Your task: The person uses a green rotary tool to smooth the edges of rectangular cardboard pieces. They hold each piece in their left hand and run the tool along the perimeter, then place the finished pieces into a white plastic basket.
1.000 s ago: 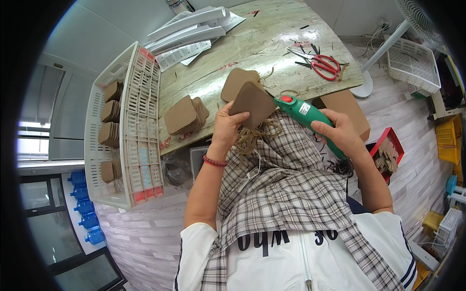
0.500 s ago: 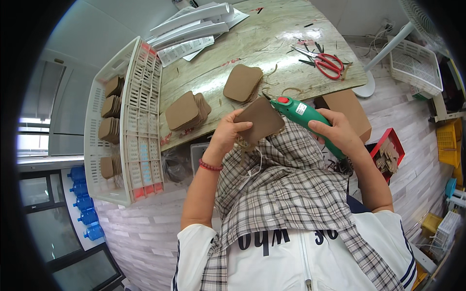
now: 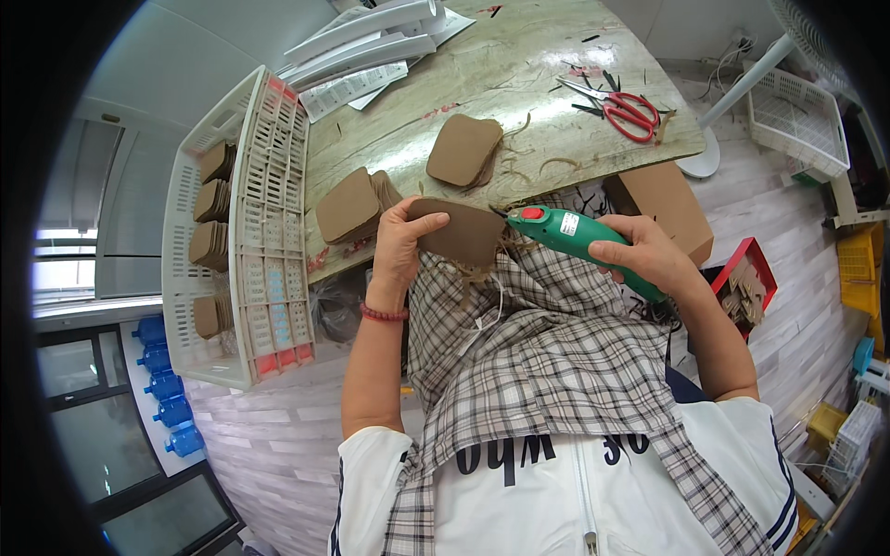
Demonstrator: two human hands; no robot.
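Observation:
My left hand (image 3: 405, 243) grips a brown rounded-corner leather-like piece (image 3: 461, 233) by its left edge, thumb on top. Thin trimmed strips dangle below it. Wrapped in my right hand (image 3: 642, 255) is a green handheld electric cutter (image 3: 565, 233) with a red button. Its dark tip meets the piece's right corner. On the table just beyond are two stacks of similar brown pieces, a left stack (image 3: 349, 206) and a right stack (image 3: 464, 151). Loose cut strips (image 3: 533, 171) lie beside the right stack.
Red-handled scissors (image 3: 630, 116) lie at the table's right among dark scraps. A white plastic crate (image 3: 269, 222) with several stacks of brown pieces stands at left. Papers (image 3: 362, 56) sit at the back. Right of me are a cardboard box (image 3: 663, 208) and a red box (image 3: 760, 264) of scraps.
My left hand has moved left and turned the brown piece, so it lies flatter and lower. The cutter has shifted left and slightly down, following its corner.

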